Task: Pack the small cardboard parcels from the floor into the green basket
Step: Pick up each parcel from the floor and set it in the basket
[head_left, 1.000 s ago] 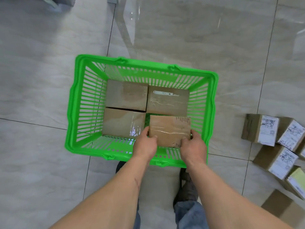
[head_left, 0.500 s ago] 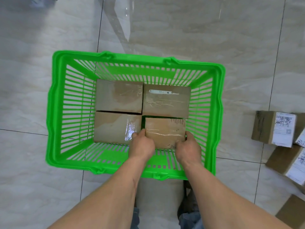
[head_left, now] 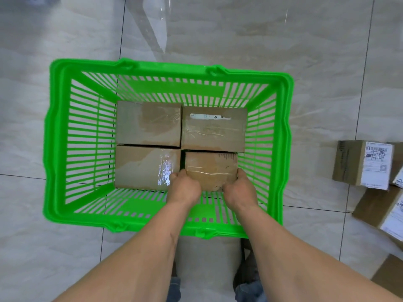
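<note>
The green basket (head_left: 58,136) stands on the tiled floor in front of me. Three taped cardboard parcels lie flat on its bottom: far left (head_left: 148,123), far right (head_left: 214,129) and near left (head_left: 144,166). A fourth small parcel (head_left: 210,168) sits low in the near right corner. My left hand (head_left: 184,189) grips its left end and my right hand (head_left: 239,190) grips its right end. Both forearms reach over the basket's near rim.
More cardboard parcels with white shipping labels lie on the floor to the right: one upright (head_left: 363,164), another (head_left: 379,209) nearer, a third (head_left: 390,275) at the bottom right corner. My feet show below the basket's near edge.
Both hands have lowered the fourth parcel deeper into the basket's near right corner. My view has moved closer over the basket, pushing the floor parcels toward the right edge.
</note>
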